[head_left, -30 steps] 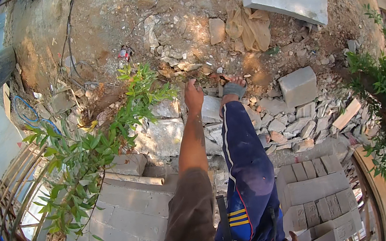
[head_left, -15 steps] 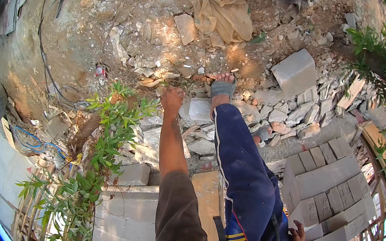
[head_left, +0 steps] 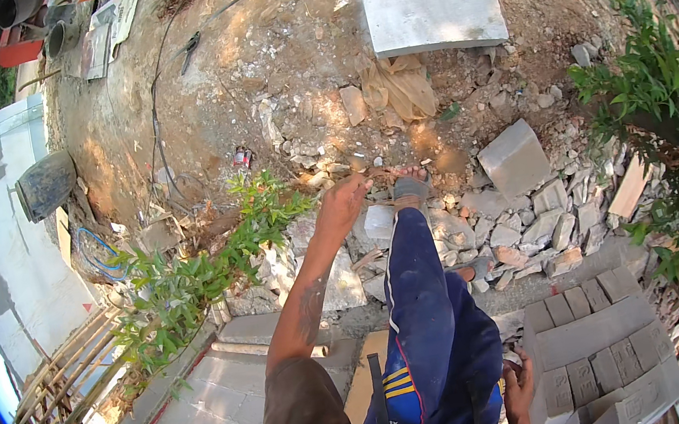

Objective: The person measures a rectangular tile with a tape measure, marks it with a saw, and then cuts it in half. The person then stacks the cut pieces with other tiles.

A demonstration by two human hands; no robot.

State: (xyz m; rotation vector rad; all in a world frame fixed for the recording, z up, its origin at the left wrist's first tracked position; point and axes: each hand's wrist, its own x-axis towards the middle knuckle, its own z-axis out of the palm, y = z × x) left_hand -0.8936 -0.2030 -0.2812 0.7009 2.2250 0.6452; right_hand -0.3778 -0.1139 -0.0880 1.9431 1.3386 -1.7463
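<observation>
My left hand reaches out over the rubble, just left of my bare toes. Its fingers are pinched together; whatever may be between them is too small to make out. My front foot, in a grey open-toed sock, rests at the edge of the broken stones. Low on the right, beside my hip, my right hand has its fingers curled against a small pale and dark object whose kind I cannot tell. A pale stone block lies below my left hand, close to my shin.
Stacked grey bricks stand at my right. A squared block sits on the rubble, and a large pale slab lies farther off. Leafy branches spread at left, with more foliage at right. A black bucket lies far left.
The view has shifted, showing more ground ahead. My left hand has moved right, nearer my foot, and its wrist has turned. My right hand shows more fully, with the small object now visible.
</observation>
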